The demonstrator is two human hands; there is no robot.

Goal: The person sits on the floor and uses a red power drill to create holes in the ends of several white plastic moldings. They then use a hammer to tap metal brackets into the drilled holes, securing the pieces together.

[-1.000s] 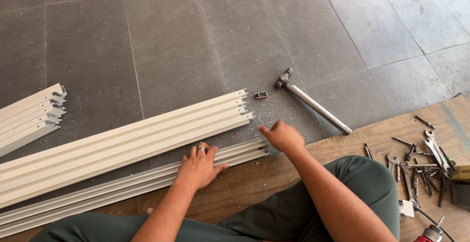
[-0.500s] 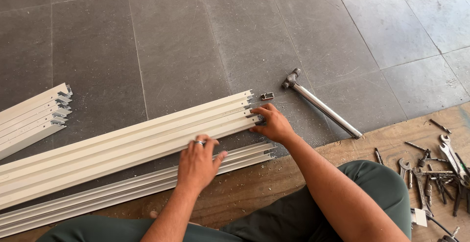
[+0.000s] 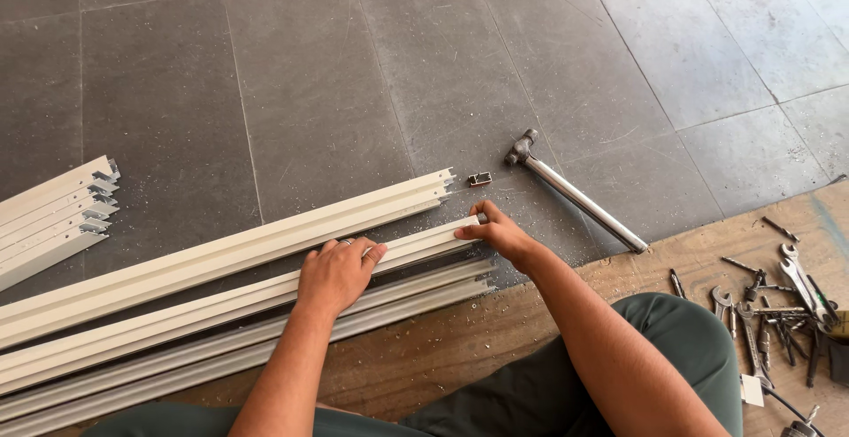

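The long white metal strip (image 3: 221, 300) lies on the grey floor (image 3: 354, 74) w/ the left hand (image 3: 336, 271) flat on its middle & the right hand (image 3: 497, 232) pinching its end, and it looks light, stiff & a bit slippy, so 2 hands spread apart seem best.

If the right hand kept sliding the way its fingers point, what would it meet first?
The right hand grips the end of a cream metal profile, fingers pointing up-left. Going straight on, it would probably first meet the ends of the neighbouring cream profiles; the small dark clip lies slightly right.
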